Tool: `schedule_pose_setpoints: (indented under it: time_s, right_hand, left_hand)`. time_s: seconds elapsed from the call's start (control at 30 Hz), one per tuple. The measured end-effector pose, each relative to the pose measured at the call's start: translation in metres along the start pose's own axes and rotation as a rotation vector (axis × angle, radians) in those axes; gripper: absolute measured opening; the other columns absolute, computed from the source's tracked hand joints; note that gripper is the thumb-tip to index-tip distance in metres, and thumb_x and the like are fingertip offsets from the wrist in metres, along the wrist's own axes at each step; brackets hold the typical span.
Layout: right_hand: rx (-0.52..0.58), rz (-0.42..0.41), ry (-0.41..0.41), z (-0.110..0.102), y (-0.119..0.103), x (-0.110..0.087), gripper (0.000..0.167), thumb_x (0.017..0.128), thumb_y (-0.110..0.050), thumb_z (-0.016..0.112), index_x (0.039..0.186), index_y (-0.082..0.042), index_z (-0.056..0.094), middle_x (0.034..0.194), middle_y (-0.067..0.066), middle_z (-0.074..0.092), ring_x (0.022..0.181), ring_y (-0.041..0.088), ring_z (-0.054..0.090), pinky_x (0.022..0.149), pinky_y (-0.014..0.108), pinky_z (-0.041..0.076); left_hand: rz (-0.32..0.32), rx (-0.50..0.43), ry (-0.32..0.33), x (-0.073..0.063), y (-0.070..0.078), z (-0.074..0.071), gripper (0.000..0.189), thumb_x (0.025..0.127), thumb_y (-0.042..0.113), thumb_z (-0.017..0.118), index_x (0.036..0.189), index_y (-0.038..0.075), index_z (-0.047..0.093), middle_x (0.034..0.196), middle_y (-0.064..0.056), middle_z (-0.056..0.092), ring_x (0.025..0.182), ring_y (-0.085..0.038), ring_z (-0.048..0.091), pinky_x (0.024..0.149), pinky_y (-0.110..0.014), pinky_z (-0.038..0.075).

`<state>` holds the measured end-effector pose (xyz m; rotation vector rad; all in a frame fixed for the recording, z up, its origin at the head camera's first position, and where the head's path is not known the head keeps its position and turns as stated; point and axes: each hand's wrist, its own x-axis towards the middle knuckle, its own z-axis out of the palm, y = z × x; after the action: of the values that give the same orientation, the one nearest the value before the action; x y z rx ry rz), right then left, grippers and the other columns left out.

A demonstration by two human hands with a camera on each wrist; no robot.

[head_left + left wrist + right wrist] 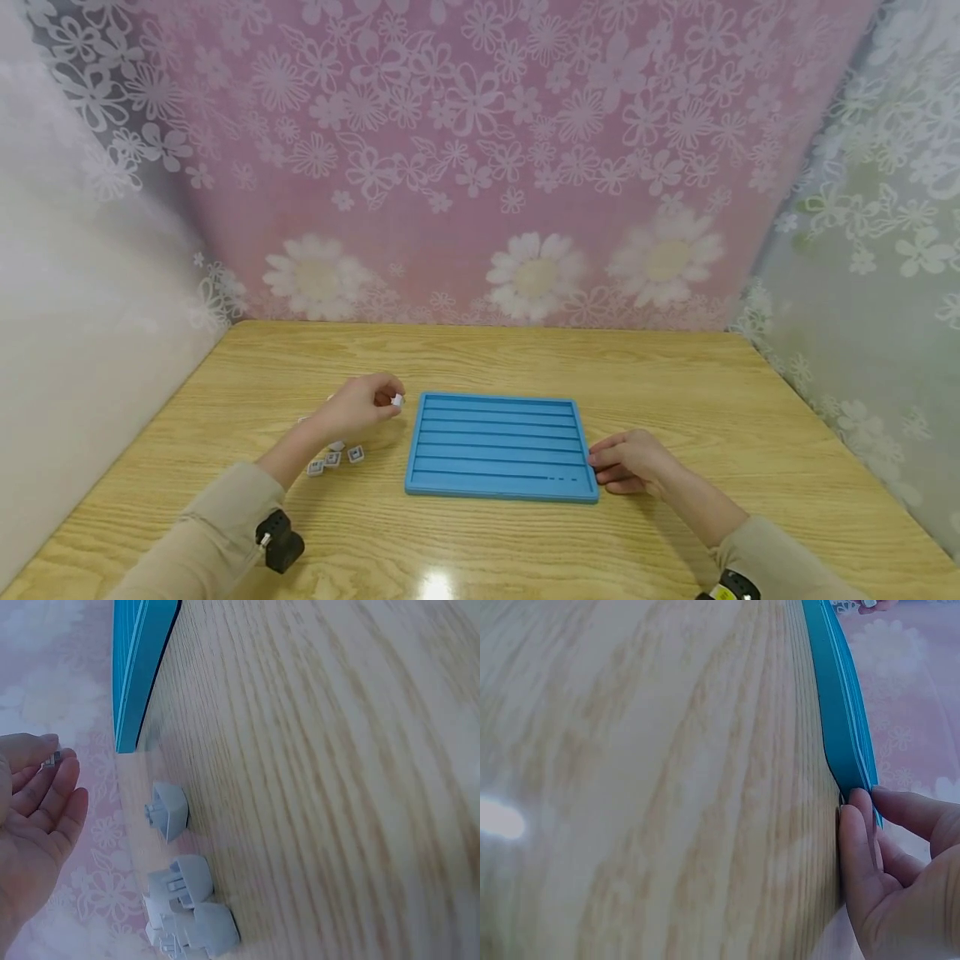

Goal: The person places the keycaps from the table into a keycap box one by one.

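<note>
My left hand (360, 407) pinches a small white keycap (397, 401) between thumb and fingertips, left of a blue ridged tray (501, 497). In the left wrist view the left hand (37, 802) has its other fingers loosely bent, and the held keycap mostly hides behind the fingertips. At the tray's right edge, near the front corner, is my right hand (628, 462). The right wrist view shows that hand (900, 870) holding the edge, thumb at the top rim and fingers lower down by the table. Several loose keycaps (356, 454) lie below the left forearm, some hidden behind it.
The wooden table (480, 358) runs back to a pink floral curtain (465, 167). Pale curtains or walls stand at both sides. In the left wrist view some keycaps (172, 810) lie tipped, their hollow undersides showing. The tray's long parallel slots face up.
</note>
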<state>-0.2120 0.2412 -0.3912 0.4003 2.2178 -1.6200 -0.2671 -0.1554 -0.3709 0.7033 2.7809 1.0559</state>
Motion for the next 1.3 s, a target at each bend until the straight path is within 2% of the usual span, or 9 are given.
schedule_pose_setpoints:
  time_s: [0.37,0.67,0.9,1.2,1.3]
  right_hand:
    - [-0.010,-0.002,0.007,0.000,0.000,-0.002,0.031,0.084,-0.006,0.066,0.111,0.008,0.059,0.066,0.006,0.063,0.058,0.013,0.062,0.055,0.028,0.053]
    - [-0.006,-0.017,-0.002,0.000,0.003,-0.001,0.030,0.084,-0.006,0.065,0.110,0.008,0.060,0.068,0.006,0.064,0.058,0.013,0.062,0.055,0.027,0.053]
    - [0.005,-0.010,0.006,0.001,0.004,0.000,0.027,0.085,-0.006,0.065,0.108,0.007,0.061,0.068,0.006,0.064,0.058,0.013,0.062,0.055,0.027,0.053]
    - [0.004,-0.034,0.000,0.000,0.003,-0.002,0.028,0.084,-0.006,0.065,0.109,0.008,0.061,0.068,0.006,0.064,0.058,0.013,0.062,0.056,0.027,0.053]
    - [0.004,-0.038,0.001,0.000,0.003,-0.002,0.029,0.084,-0.006,0.065,0.109,0.008,0.061,0.069,0.006,0.064,0.058,0.013,0.062,0.056,0.028,0.053]
  left_hand:
    - [0.030,-0.111,0.003,0.003,0.004,0.005,0.024,0.089,0.011,0.062,0.113,0.004,0.063,0.097,-0.001,0.061,0.088,-0.017,0.056,0.075,-0.033,0.048]
    - [-0.007,-0.185,-0.010,0.003,0.007,0.009,0.027,0.090,0.012,0.061,0.116,0.006,0.063,0.097,-0.002,0.061,0.087,-0.017,0.056,0.071,-0.032,0.048]
    - [-0.054,-0.309,-0.005,0.006,0.009,0.012,0.027,0.090,0.008,0.060,0.115,0.001,0.061,0.100,-0.008,0.062,0.090,-0.020,0.061,0.079,-0.041,0.050]
    - [-0.047,-0.372,-0.009,0.007,0.007,0.011,0.029,0.090,0.007,0.059,0.118,-0.002,0.058,0.106,-0.011,0.059,0.092,-0.027,0.059,0.082,-0.044,0.048]
    - [-0.042,-0.375,-0.011,0.007,0.007,0.011,0.030,0.090,0.007,0.059,0.119,-0.002,0.058,0.106,-0.010,0.059,0.090,-0.024,0.057,0.081,-0.044,0.048]
